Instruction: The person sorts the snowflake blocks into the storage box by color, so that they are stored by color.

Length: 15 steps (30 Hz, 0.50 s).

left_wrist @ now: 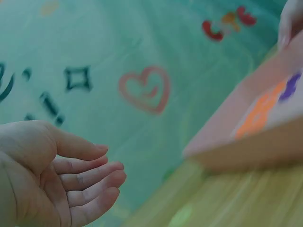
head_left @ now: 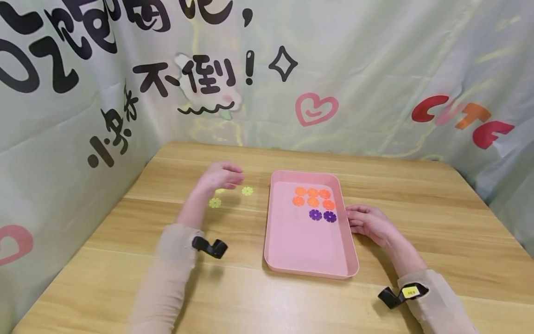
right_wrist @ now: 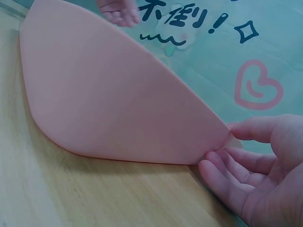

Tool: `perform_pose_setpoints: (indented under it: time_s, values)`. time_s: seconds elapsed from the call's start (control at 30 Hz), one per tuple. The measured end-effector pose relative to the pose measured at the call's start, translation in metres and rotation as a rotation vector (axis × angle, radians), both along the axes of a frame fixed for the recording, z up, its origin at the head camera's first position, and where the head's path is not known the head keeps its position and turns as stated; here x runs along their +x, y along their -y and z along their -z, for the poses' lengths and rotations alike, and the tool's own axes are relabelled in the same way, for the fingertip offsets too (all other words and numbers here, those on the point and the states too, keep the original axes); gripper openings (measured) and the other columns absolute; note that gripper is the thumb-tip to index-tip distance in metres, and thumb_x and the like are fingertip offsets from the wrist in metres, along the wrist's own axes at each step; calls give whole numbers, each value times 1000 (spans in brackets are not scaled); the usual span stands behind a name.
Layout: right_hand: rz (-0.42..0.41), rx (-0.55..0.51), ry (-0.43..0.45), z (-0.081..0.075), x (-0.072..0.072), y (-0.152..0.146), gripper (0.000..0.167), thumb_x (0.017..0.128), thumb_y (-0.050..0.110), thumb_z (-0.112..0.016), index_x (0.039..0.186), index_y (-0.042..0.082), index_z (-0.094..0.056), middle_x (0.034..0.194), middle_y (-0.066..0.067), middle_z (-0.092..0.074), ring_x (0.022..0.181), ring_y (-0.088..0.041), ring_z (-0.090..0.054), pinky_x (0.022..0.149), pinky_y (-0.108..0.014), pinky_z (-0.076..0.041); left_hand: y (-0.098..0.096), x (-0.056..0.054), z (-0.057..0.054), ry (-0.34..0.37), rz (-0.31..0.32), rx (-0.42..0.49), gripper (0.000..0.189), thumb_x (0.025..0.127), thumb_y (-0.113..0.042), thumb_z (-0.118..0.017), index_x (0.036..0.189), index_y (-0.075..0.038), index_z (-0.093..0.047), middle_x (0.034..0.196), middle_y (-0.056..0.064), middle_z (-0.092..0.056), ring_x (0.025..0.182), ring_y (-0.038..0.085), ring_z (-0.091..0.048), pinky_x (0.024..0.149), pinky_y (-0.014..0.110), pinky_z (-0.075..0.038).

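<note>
In the head view, my left hand point(head_left: 221, 176) hovers over the table's left part with its fingers loosely bent and nothing in them. The left wrist view shows the same hand point(left_wrist: 61, 172) with an empty palm. Around and below it lie yellow-green flower-shaped discs point(head_left: 247, 190), one partly hidden by the hand. A pink tray point(head_left: 308, 250) stands to the right. Inside are several orange discs point(head_left: 313, 202) in two rows and two purple discs point(head_left: 329, 216) in front of them. My right hand point(head_left: 372, 224) holds the tray's right wall, thumb at the rim, fingers against the outside.
Wood-grain tabletop point(head_left: 233, 297) lies under everything. A printed cloth point(head_left: 359, 60) hangs behind and along the left side. Black wrist cameras point(head_left: 210, 247) sit on both sleeves.
</note>
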State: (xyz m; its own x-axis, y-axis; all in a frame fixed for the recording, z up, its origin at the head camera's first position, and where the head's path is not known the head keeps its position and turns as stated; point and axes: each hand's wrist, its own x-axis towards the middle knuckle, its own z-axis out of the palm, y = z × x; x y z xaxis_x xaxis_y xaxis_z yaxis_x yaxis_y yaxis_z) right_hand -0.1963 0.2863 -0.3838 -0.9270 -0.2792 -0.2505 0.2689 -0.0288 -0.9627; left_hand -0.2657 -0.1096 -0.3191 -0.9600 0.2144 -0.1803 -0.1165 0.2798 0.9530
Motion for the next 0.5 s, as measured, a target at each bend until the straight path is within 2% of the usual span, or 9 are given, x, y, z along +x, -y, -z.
perform_pose_setpoints:
  time_s: [0.17, 0.27, 0.37, 0.5]
  values:
    - [-2, -7, 8, 0, 0, 1, 21, 95, 7, -50, 110, -6, -45, 89, -1, -66, 81, -13, -64, 74, -27, -54, 55, 3, 13, 0, -82, -27, 43, 90, -4, -55, 126, 15, -42, 124, 31, -48, 114, 40, -50, 95, 42, -44]
    - [-5, -2, 8, 0, -1, 1, 21, 95, 7, -50, 111, -6, -45, 89, -1, -66, 81, -12, -64, 74, -27, -54, 81, 5, 21, 14, -115, -38, 45, 91, -4, -53, 128, 17, -38, 127, 32, -44, 118, 42, -46, 98, 41, -42]
    - [-4, -7, 10, -1, -1, 1, 21, 95, 8, -50, 111, -6, -46, 90, -1, -66, 81, -12, -64, 73, -27, -54, 100, 7, 29, 13, -135, -94, 45, 92, -6, -52, 129, 16, -38, 128, 33, -43, 119, 41, -44, 99, 40, -41]
    - [-8, -26, 14, -1, -1, 1, 17, 95, 7, -49, 109, -3, -48, 90, -1, -66, 82, -13, -64, 74, -27, -54, 114, 6, 40, 29, -166, -182, 45, 91, -6, -53, 129, 15, -39, 129, 32, -43, 116, 40, -47, 99, 39, -41]
